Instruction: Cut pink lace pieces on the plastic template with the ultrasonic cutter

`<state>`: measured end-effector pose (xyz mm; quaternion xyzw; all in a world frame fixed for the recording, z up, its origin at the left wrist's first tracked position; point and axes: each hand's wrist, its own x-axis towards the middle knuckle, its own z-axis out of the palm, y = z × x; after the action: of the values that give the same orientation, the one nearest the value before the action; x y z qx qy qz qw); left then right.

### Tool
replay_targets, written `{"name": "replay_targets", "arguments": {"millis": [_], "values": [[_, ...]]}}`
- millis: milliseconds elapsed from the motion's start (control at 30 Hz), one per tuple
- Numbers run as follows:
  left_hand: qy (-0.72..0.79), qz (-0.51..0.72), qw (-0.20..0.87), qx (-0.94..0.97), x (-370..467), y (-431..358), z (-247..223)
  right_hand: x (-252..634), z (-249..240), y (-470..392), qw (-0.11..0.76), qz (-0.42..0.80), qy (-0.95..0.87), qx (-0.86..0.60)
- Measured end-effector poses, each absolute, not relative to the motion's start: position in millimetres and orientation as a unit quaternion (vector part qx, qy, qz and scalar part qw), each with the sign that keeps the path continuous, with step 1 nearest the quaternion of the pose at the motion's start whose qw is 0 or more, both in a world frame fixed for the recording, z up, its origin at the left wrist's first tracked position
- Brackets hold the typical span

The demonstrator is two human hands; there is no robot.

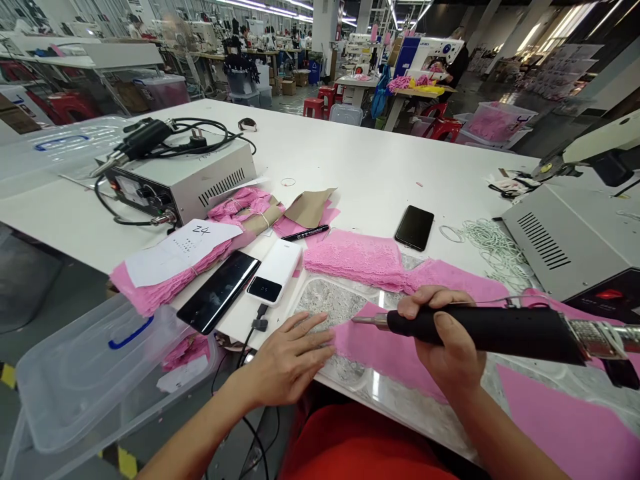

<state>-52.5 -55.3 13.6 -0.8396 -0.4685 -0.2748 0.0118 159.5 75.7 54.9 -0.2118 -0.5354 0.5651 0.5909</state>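
Observation:
My right hand (450,340) is wrapped round a black handheld tool (490,330) with a metal tip that points left, over pink fabric (380,353). Fingers spread and palm down, my left hand (295,360) lies at the left end of that fabric, on a clear tray-like sheet (327,300). Just beyond is a stack of pink lace pieces (355,257). More pink fabric (560,420) lies at the lower right.
Left of the lace are a white power bank (283,267), a dark phone (219,291), and a paper-topped pink bundle (170,267). A grey box (200,173) stands behind them. Another phone (415,227), string loops (497,247) and a second box (575,233) are at right.

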Motion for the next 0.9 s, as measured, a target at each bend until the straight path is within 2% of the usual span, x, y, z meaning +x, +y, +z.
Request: {"name": "replay_targets", "arguments": {"millis": [900], "values": [[-0.460,-0.296,0.019,-0.837,-53.2,-54.5,10.4,143.2,57.5,60.3,0.578,0.561,-0.567,-0.174]]}}
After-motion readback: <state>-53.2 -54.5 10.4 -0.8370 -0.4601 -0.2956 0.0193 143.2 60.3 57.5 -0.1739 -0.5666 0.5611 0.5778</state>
